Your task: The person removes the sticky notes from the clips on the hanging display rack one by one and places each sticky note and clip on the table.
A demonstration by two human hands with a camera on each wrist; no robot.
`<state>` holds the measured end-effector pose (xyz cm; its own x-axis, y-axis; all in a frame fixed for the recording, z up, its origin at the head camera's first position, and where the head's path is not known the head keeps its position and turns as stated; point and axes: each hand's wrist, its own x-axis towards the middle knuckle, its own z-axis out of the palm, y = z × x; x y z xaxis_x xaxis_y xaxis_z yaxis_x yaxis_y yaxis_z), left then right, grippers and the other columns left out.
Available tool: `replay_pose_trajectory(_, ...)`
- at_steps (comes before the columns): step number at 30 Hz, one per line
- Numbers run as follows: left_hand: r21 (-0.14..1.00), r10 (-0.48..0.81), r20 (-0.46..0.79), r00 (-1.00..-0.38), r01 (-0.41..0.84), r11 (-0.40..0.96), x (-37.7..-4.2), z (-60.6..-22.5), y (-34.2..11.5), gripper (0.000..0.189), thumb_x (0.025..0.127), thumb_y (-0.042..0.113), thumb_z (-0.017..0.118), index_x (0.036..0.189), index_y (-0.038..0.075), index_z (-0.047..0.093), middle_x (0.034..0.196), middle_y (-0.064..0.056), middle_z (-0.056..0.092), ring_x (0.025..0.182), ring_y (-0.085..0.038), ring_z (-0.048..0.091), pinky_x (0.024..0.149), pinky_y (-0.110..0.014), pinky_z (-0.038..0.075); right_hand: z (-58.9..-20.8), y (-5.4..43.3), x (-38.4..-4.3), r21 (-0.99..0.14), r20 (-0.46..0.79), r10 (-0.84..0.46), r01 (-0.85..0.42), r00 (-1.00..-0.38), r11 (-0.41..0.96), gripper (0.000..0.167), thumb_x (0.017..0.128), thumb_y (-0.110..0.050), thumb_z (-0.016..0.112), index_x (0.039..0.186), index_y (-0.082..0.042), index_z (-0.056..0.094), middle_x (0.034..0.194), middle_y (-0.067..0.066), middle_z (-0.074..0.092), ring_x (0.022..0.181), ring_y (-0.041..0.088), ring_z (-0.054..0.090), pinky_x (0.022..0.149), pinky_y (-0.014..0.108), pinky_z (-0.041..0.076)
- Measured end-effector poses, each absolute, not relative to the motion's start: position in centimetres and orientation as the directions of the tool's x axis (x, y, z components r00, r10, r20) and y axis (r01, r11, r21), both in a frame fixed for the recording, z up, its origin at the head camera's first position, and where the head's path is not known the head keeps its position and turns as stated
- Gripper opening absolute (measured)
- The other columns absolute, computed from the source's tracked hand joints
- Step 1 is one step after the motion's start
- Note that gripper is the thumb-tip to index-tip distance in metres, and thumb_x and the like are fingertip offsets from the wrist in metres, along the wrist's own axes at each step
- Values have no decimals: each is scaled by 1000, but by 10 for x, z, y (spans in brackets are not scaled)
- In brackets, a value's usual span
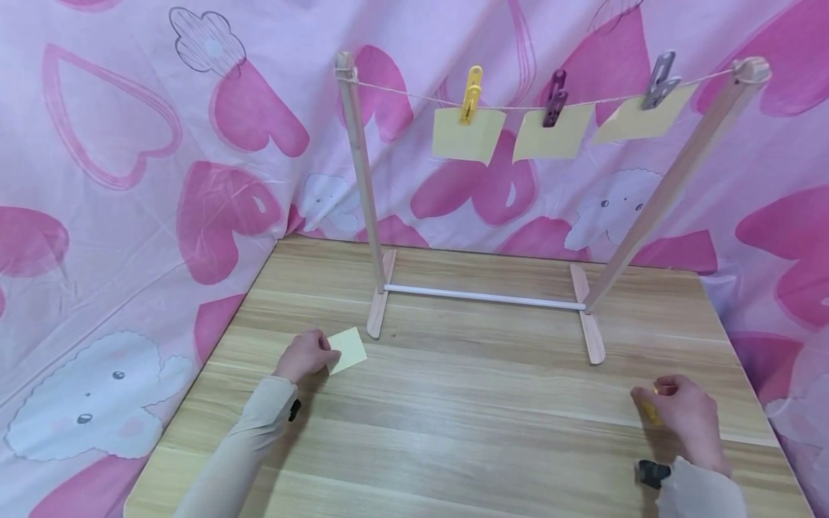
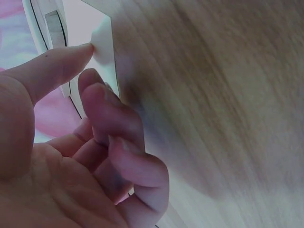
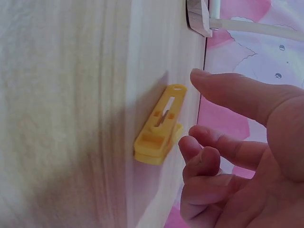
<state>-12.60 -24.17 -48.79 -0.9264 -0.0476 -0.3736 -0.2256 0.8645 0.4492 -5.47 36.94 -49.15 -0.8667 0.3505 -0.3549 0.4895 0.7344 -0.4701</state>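
Observation:
My left hand (image 1: 304,356) is at a pale yellow paper note (image 1: 348,350) on the left of the table, its thumb and bent fingers pinching the near edge. In the left wrist view the thumb tip meets the paper (image 2: 97,33), while the other fingers curl below. On the right, my right hand (image 1: 686,414) hovers beside a yellow clothespin (image 3: 160,126) lying on the tabletop. Thumb and fingers are apart there, and a gap shows between them and the clothespin. From the head view the hand partly covers it.
Beyond the hands stands a wooden frame (image 1: 365,180) with a white crossbar (image 1: 486,296). Its string holds three paper notes by a yellow clothespin (image 1: 471,93), a purple clothespin (image 1: 555,98) and a grey clothespin (image 1: 660,80). A pink patterned cloth (image 1: 129,237) hangs behind the table (image 1: 440,432).

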Motion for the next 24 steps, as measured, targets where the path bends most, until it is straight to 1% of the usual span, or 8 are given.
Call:
replay_pose_trajectory(6, 447, -44, -371, -927, -220, 867, -127, -489, -242, 23, 81, 27, 70, 83, 6, 63, 79, -5, 63, 71, -18, 54, 60, -26, 40, -485, 368, -55, -490, -324, 369, 488, -871, 722, 73, 92, -47, 58, 129, 15, 44, 117, 35, 55, 101, 45, 55, 77, 50, 46)
replay_pose_trajectory(9, 446, -44, -365, -930, -217, 869, -127, -489, -242, 22, 82, 27, 70, 82, 6, 63, 79, -5, 63, 71, -18, 54, 60, -26, 40, -480, 367, -54, -495, -294, 365, 467, -883, 733, 70, 93, -45, 57, 128, 15, 45, 114, 34, 57, 98, 43, 56, 71, 43, 46)
replay_pose_trajectory(13, 458, -54, -369, -928, -233, 858, -126, -487, -242, 22, 83, 27, 68, 82, 6, 62, 77, -5, 62, 69, -18, 54, 58, -26, 39, -475, 366, -52, -503, -205, 354, 409, -912, 762, 63, 94, -41, 58, 123, 14, 51, 108, 32, 60, 93, 42, 57, 66, 34, 40)
replay_pose_trajectory(17, 471, -58, -378, -924, -245, 848, -126, -482, -242, 22, 85, 27, 66, 84, 6, 62, 76, -5, 61, 68, -18, 53, 57, -26, 39, -470, 364, -53, -512, -151, 364, 388, -919, 767, 62, 93, -42, 58, 123, 13, 53, 109, 33, 60, 93, 44, 57, 66, 36, 38)
replay_pose_trajectory(20, 493, -39, -355, -934, -222, 841, -128, -477, -242, 23, 87, 27, 66, 84, 5, 63, 77, -4, 61, 69, -17, 53, 59, -26, 39, -466, 361, -54, -516, -118, 365, 371, -924, 772, 60, 93, -40, 59, 122, 12, 54, 110, 33, 60, 93, 45, 57, 66, 37, 38)
replay_pose_trajectory(24, 585, 8, -315, -949, -187, 789, -132, -471, -243, 24, 90, 26, 64, 86, 2, 63, 77, -6, 63, 68, -15, 54, 58, -26, 42, -456, 356, -55, -526, -93, 368, 360, -925, 770, 58, 93, -38, 59, 122, 12, 53, 112, 34, 59, 94, 45, 57, 67, 37, 38)
